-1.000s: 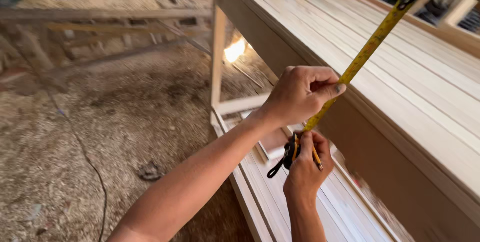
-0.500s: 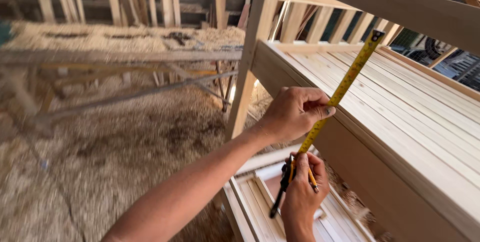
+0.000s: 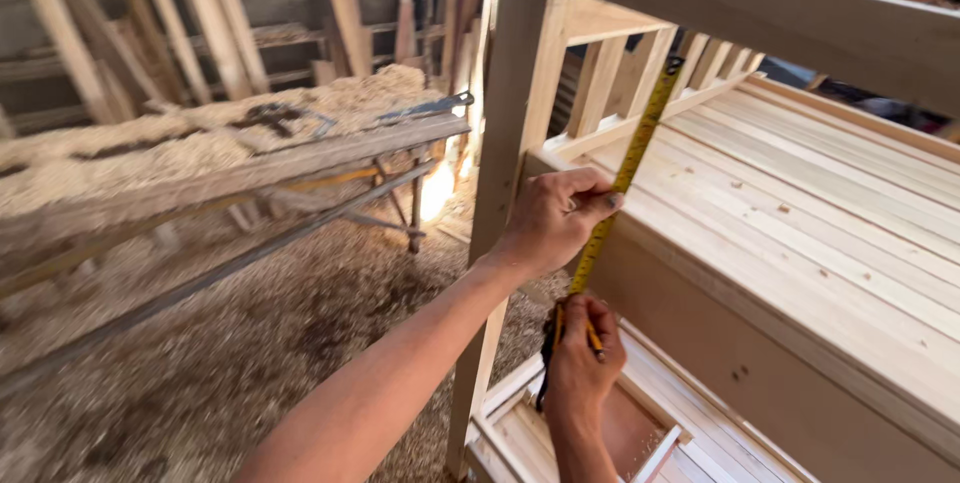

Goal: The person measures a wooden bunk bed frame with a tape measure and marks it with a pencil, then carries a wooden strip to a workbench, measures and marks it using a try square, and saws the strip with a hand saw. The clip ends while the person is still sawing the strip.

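A yellow tape measure blade (image 3: 640, 138) runs up and away across the slatted deck of a pale wooden bed frame (image 3: 800, 213), and its tip lies near the far rail. My left hand (image 3: 555, 218) pinches the blade against the frame's near side rail, next to the upright corner post (image 3: 505, 143). Just below it, my right hand (image 3: 585, 363) is closed around the tape's case, and a black strap (image 3: 547, 363) hangs down from it.
A lower slatted level (image 3: 690, 433) of the frame lies under my right hand. A long workbench (image 3: 230, 168) heaped with sawdust stands to the left. Timber boards (image 3: 200, 13) lean against the back wall. Wood shavings (image 3: 250, 343) cover the floor.
The view has swung up and to the left, so the corner post and top rail now show. Both hands keep their hold on the tape, and the blade stays stretched over the slats.
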